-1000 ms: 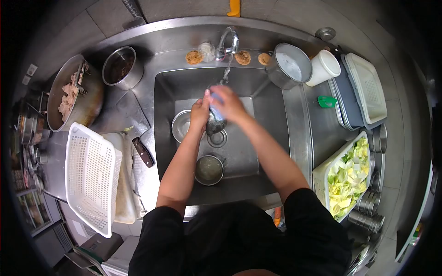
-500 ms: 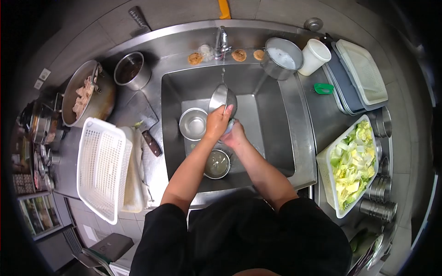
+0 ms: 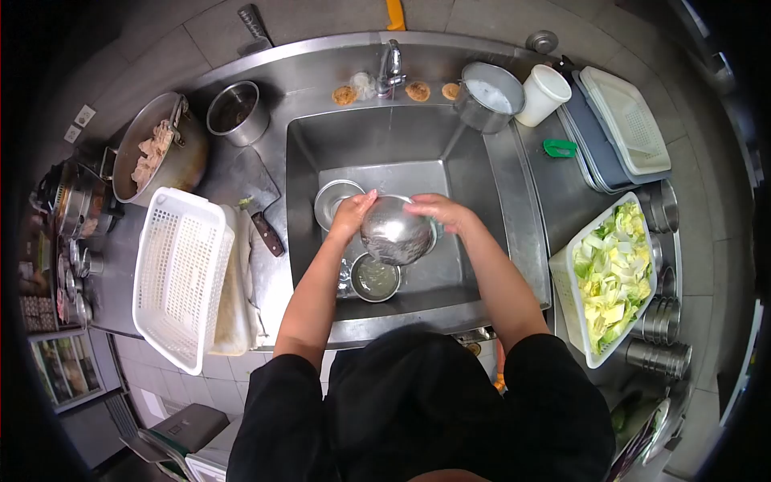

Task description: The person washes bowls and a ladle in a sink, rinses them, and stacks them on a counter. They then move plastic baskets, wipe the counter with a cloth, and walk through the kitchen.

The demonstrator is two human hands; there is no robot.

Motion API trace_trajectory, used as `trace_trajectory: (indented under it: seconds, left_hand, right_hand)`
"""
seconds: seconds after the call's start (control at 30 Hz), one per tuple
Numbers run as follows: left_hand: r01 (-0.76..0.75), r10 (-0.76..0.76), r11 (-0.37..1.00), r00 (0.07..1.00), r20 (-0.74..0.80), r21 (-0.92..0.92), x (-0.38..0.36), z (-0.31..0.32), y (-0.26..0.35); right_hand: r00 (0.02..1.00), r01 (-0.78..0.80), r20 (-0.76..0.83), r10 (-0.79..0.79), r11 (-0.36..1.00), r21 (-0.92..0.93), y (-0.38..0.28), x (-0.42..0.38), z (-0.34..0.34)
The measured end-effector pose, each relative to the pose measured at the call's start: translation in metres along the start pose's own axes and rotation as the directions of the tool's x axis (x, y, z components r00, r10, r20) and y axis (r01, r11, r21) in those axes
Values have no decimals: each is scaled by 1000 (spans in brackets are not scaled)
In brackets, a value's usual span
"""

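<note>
A shiny metal bowl [image 3: 396,233] is held over the sink [image 3: 466,269], tilted so that its rounded outside faces me. My left hand [image 3: 354,215] grips its left rim, fingers closed. On the upper right rim my right hand [image 3: 442,212] is closed too. Something pale shows beside the bowl under my right hand, too little to name. Behind my left hand a second metal bowl [image 3: 328,201] stands on the sink floor, partly covered. Closer to me sits a small round metal container [image 3: 376,279] with cloudy liquid in it.
The faucet [image 3: 391,68] rises behind the sink, beside a pot of whitish liquid [image 3: 491,92]. On the left lie a cleaver [image 3: 268,234] and a white basket [image 3: 178,273], with a pot of meat [image 3: 193,153] behind. A basket of cut cabbage [image 3: 614,281] stands right.
The bowl has come down and toward me from beneath the tap, turning its underside to me. My hands have moved apart to opposite sides of its rim.
</note>
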State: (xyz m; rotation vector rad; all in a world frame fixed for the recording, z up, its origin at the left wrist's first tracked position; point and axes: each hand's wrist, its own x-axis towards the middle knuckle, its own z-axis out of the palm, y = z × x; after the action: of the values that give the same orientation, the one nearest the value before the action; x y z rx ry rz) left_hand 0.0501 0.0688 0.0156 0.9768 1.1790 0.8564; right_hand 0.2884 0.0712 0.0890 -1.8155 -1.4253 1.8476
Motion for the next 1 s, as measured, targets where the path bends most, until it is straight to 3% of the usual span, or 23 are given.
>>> trace_trajectory:
  seconds: [0.03,0.07,0.1,0.17,0.23,0.3,0.33,0.37,0.4,0.47,0.5,0.57,0.6,0.67,0.7,0.77,0.8,0.83,0.9,0.93,0.97,1.0]
  left_hand:
    - [-17,16,980,1000,5,199,2,-2,-7]
    - [-75,64,942,997,45,328,5,-4,-10]
    - [-66,54,943,998,44,325,2,-3,-18]
    - [305,-315,870,948,-39,388,-8,6,-18]
    - [444,-457,888,882,115,122,-41,29,-4]
    - [543,-516,830,835,194,-130,-43,38,-14]
    - [543,-515,829,834,195,-133,-31,32,-41]
    - [419,-417,902,908,43,-100,-7,19,-91]
    - [293,-296,955,949,-106,-49,5,12,-118]
    - [326,-326,945,945,-27,-8,-21,9,-68]
    - [357,-358,933,932,50,40,-36,8,-40]
    - [306,-316,944,946,75,126,-45,22,-33]
    - [328,-336,939,939,69,103,-42,29,-37]
    - [302,-308,951,943,127,64,-43,40,-25]
    - [300,-305,952,944,128,61,-42,40,-15]
    - [297,-292,947,955,-61,125,-39,34,-3]
    - [279,-283,948,959,10,152,-36,22,-4]
    - [279,-285,947,959,12,157,-38,22,-7]
    - [268,-281,944,959,39,192,-39,24,-14]
    - [291,-300,942,954,28,166,-35,30,-18]
    - [293,-300,942,954,24,162,-36,33,-13]
    - [283,-287,941,958,-5,185,-37,35,-6]
  right_hand:
    - [1000,-8,3,8,1000,0,6,5,8]
    - [992,118,45,-117,992,-32,10,9,20]
    - [967,243,91,-237,968,-59,15,13,30]
    - [963,238,167,-210,957,-169,19,18,41]
    - [953,228,-32,-302,780,-583,28,17,67]
    - [882,308,-115,-457,744,-593,35,6,95]
    - [821,420,-83,-564,697,-581,47,7,106]
    - [747,525,-51,-663,635,-567,58,12,111]
    - [748,524,-45,-662,631,-572,67,16,106]
    - [789,579,256,-559,533,-617,85,16,88]
    - [791,576,256,-555,537,-616,87,11,74]
    - [821,403,238,-518,232,-885,78,3,46]
    - [821,402,236,-519,233,-886,70,4,48]
    - [661,310,-145,-736,445,-841,54,10,63]
    - [661,308,-144,-737,441,-843,58,17,71]
    - [760,414,-57,-647,551,-725,65,22,89]
    - [811,414,71,-581,485,-770,69,18,83]
    - [811,413,66,-581,488,-769,72,17,75]
    - [730,265,-53,-682,353,-897,65,20,58]
    - [712,216,-154,-685,422,-880,61,25,62]
    - [713,219,-149,-685,419,-881,59,28,73]
    - [732,254,-193,-653,524,-813,61,32,88]
